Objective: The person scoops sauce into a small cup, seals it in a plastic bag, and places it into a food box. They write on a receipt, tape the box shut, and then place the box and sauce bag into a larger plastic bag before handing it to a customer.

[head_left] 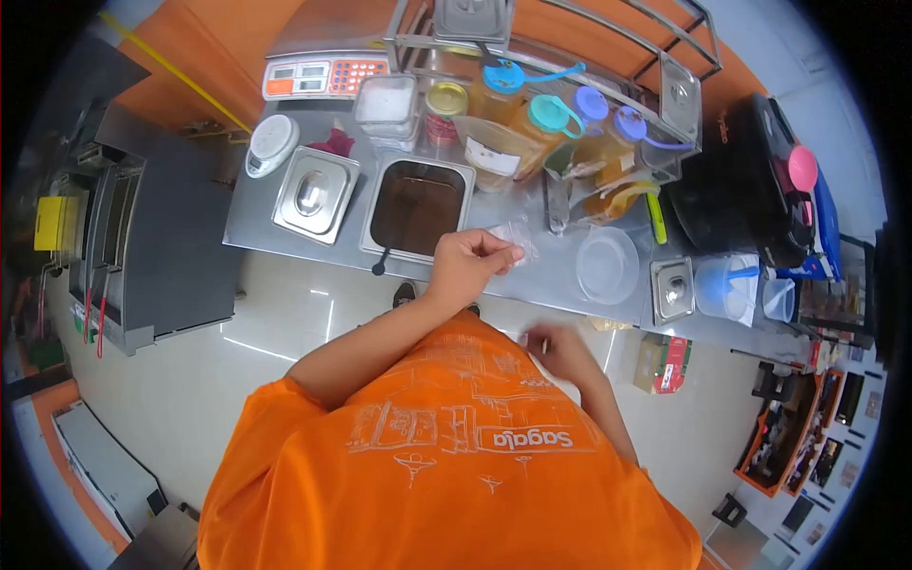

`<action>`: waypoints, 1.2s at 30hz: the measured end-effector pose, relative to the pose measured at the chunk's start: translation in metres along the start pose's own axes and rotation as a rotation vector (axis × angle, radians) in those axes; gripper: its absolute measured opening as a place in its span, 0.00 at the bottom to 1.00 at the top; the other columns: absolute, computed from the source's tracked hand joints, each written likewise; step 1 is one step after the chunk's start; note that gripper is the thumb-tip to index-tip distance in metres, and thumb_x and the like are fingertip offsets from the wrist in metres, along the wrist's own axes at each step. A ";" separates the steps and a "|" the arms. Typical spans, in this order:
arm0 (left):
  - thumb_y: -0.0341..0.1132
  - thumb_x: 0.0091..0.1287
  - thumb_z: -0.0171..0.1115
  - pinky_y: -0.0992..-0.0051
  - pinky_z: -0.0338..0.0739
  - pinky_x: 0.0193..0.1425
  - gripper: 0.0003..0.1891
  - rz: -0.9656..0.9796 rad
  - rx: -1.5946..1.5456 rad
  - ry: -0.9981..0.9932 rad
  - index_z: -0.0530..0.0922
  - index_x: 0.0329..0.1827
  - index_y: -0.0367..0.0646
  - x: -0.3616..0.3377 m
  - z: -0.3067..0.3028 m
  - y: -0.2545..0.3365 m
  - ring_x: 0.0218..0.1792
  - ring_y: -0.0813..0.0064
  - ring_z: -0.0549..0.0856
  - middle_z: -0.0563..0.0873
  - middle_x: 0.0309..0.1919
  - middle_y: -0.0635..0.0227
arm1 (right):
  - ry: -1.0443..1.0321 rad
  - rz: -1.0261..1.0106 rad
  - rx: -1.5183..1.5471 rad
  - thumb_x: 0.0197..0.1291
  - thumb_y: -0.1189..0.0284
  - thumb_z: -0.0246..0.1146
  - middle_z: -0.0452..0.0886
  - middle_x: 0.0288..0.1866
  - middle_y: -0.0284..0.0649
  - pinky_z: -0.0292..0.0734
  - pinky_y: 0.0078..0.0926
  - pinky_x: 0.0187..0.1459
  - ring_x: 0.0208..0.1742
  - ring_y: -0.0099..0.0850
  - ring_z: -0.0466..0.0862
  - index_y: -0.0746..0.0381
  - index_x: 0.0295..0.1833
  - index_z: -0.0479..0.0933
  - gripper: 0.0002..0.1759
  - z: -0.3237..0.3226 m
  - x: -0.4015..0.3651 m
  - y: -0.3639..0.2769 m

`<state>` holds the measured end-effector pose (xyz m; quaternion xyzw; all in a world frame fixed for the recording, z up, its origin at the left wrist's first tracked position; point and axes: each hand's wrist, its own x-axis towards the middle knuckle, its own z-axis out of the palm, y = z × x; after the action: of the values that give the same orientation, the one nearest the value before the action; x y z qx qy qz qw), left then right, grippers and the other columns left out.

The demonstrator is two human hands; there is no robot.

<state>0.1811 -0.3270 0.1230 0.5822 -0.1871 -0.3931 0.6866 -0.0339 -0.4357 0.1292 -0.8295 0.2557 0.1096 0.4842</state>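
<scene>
My left hand [472, 264] is over the front edge of the steel counter, thumb and fingers pinched on a small clear plastic bag [518, 239]. To its left sits a steel pan of dark brown liquid [415, 211], a dark handle leaning over its front rim. My right hand [560, 351] is lower, close to my orange shirt and below the counter edge. Motion smears its fingers, so its grip and anything in it cannot be made out. A round translucent plastic tub [608, 266] stands on the counter to the right of the bag.
A lidded steel pan [317, 194], white kitchen scale [274, 142] and larger digital scale [325, 78] are at left. Jars and bottles with colored lids [549, 114] line the back. At right are a small steel container [673, 290], blue-tinted jug [724, 285] and black appliance [727, 180].
</scene>
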 end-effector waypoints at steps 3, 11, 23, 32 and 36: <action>0.30 0.64 0.73 0.81 0.79 0.33 0.08 0.025 0.034 0.020 0.86 0.37 0.32 -0.002 -0.007 0.012 0.27 0.84 0.83 0.88 0.27 0.66 | -0.136 0.145 0.429 0.61 0.76 0.66 0.87 0.38 0.45 0.78 0.31 0.42 0.35 0.30 0.83 0.67 0.46 0.84 0.09 0.044 -0.028 0.070; 0.30 0.64 0.73 0.81 0.80 0.34 0.08 -0.034 0.039 0.008 0.85 0.37 0.33 -0.019 -0.018 0.016 0.28 0.83 0.85 0.89 0.29 0.65 | -0.290 0.178 0.199 0.57 0.75 0.70 0.86 0.36 0.46 0.78 0.30 0.40 0.36 0.34 0.85 0.68 0.44 0.84 0.11 0.026 -0.018 0.026; 0.33 0.61 0.76 0.82 0.76 0.28 0.11 -0.124 0.085 -0.003 0.83 0.31 0.35 -0.027 -0.027 0.017 0.24 0.83 0.83 0.87 0.26 0.68 | 0.158 -0.142 0.168 0.55 0.74 0.72 0.84 0.25 0.37 0.75 0.24 0.29 0.25 0.24 0.80 0.65 0.32 0.85 0.05 0.005 0.014 -0.028; 0.33 0.60 0.77 0.82 0.73 0.28 0.12 -0.024 0.204 -0.041 0.82 0.28 0.35 -0.040 -0.032 0.003 0.25 0.86 0.80 0.85 0.22 0.68 | 0.215 -0.200 0.345 0.62 0.71 0.72 0.85 0.30 0.34 0.76 0.19 0.30 0.28 0.19 0.81 0.66 0.38 0.84 0.09 0.008 0.069 -0.089; 0.30 0.62 0.75 0.81 0.74 0.29 0.09 -0.062 0.046 -0.094 0.83 0.30 0.34 -0.043 -0.040 0.003 0.26 0.86 0.80 0.85 0.23 0.69 | 0.115 -0.159 0.548 0.67 0.72 0.67 0.85 0.32 0.37 0.77 0.22 0.31 0.27 0.21 0.81 0.68 0.39 0.84 0.09 0.012 0.068 -0.088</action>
<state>0.1839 -0.2682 0.1246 0.5841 -0.2100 -0.4368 0.6511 0.0708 -0.4123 0.1595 -0.6902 0.2369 -0.0492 0.6820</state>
